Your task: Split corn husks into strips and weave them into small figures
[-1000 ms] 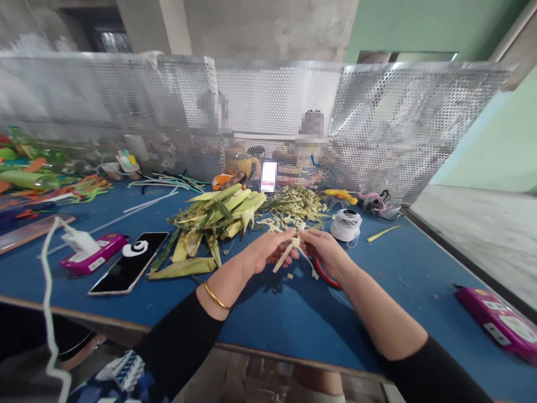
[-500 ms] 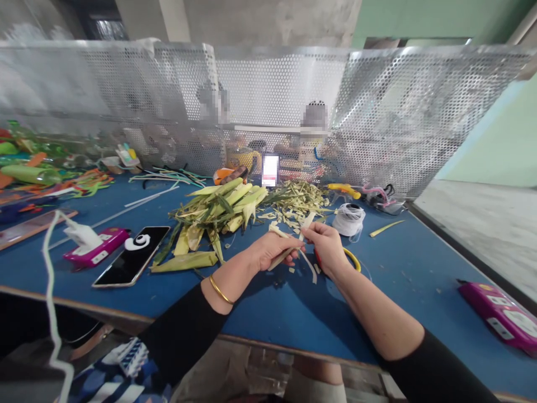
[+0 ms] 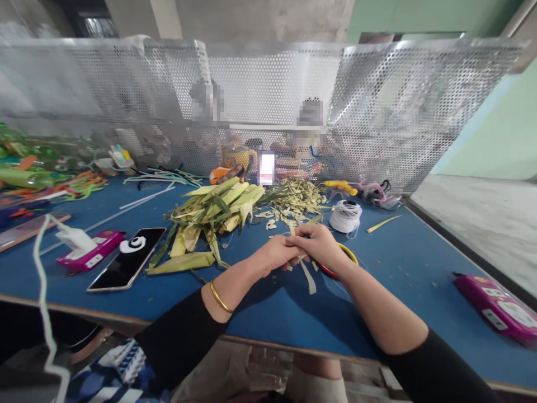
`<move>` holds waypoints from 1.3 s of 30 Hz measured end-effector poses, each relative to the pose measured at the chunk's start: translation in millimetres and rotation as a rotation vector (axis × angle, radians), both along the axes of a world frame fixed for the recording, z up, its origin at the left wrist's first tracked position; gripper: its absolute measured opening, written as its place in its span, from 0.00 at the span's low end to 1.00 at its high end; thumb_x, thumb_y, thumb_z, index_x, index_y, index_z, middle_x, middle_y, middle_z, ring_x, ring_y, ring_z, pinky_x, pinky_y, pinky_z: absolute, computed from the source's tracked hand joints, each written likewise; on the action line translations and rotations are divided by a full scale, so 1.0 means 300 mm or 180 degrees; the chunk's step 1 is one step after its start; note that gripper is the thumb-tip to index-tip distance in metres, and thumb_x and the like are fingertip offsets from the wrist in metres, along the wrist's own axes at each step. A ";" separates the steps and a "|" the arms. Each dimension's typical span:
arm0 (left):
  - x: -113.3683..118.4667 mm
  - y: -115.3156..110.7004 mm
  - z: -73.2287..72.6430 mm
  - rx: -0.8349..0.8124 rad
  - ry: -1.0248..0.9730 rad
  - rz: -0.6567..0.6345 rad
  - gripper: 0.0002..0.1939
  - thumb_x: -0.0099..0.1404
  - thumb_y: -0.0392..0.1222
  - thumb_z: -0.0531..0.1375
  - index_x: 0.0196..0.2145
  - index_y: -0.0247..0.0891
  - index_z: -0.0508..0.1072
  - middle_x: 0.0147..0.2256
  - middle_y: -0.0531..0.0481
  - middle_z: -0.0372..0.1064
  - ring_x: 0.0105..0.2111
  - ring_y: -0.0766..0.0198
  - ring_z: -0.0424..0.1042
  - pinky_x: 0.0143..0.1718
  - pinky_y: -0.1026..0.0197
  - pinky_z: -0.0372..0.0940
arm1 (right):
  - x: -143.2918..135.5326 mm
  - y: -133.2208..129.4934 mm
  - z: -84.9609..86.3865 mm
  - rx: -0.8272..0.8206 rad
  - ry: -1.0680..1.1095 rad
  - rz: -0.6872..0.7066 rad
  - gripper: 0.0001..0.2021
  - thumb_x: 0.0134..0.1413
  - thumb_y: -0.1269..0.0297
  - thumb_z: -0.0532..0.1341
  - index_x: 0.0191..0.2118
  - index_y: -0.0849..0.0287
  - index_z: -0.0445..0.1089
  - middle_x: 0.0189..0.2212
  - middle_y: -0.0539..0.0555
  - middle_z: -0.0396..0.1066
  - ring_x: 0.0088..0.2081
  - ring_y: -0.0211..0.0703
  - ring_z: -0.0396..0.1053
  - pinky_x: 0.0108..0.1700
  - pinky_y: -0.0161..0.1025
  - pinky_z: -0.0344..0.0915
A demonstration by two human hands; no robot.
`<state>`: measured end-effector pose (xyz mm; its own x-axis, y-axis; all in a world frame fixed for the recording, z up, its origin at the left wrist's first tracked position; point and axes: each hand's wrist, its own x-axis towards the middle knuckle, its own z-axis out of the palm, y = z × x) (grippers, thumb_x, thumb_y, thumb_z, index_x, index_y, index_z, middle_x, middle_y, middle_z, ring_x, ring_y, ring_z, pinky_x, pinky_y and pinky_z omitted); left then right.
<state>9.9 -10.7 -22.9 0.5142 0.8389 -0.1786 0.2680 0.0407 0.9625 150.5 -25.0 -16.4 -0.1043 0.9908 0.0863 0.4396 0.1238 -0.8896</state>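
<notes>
My left hand and my right hand meet above the blue table, both closed round a pale corn husk strip. One end hangs below the fingers and another piece shows above them; the middle is hidden by my fingers. Under my right hand lie scissors with a red and yellow handle, partly covered. A heap of green-yellow husks lies to the left of my hands. Small husk scraps are piled beyond them, and a spool of white thread stands to the right.
A phone and a magenta power strip lie at the left. Another magenta power strip is at the far right. A lit phone stands before the perforated metal screen, with people behind it.
My right hand has moved left and now overlaps my left fingers. The upper part of the strip is more covered, and its hanging end has shifted slightly left and down.
</notes>
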 end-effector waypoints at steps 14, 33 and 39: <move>0.001 -0.005 0.007 -0.0256 -0.0103 -0.0011 0.10 0.53 0.43 0.67 0.19 0.35 0.77 0.13 0.56 0.59 0.14 0.72 0.56 0.18 0.67 0.56 | 0.003 0.023 -0.031 0.1082 -0.0284 -0.0788 0.14 0.50 0.55 0.60 0.20 0.57 0.65 0.22 0.50 0.67 0.28 0.42 0.64 0.33 0.38 0.59; -0.008 0.048 0.013 -0.0997 -0.2292 0.0866 0.05 0.56 0.28 0.64 0.30 0.31 0.79 0.28 0.46 0.75 0.24 0.69 0.69 0.25 0.67 0.63 | -0.039 -0.017 -0.033 0.0860 -0.0954 -0.0317 0.19 0.57 0.55 0.54 0.21 0.57 0.71 0.20 0.50 0.70 0.26 0.39 0.65 0.30 0.34 0.55; -0.006 0.054 0.002 -0.1164 -0.2155 0.1059 0.03 0.54 0.27 0.66 0.29 0.30 0.78 0.27 0.47 0.74 0.24 0.69 0.70 0.26 0.68 0.64 | -0.042 -0.031 -0.024 0.0792 -0.1015 -0.0166 0.17 0.56 0.59 0.54 0.20 0.57 0.69 0.21 0.50 0.70 0.26 0.39 0.65 0.31 0.35 0.55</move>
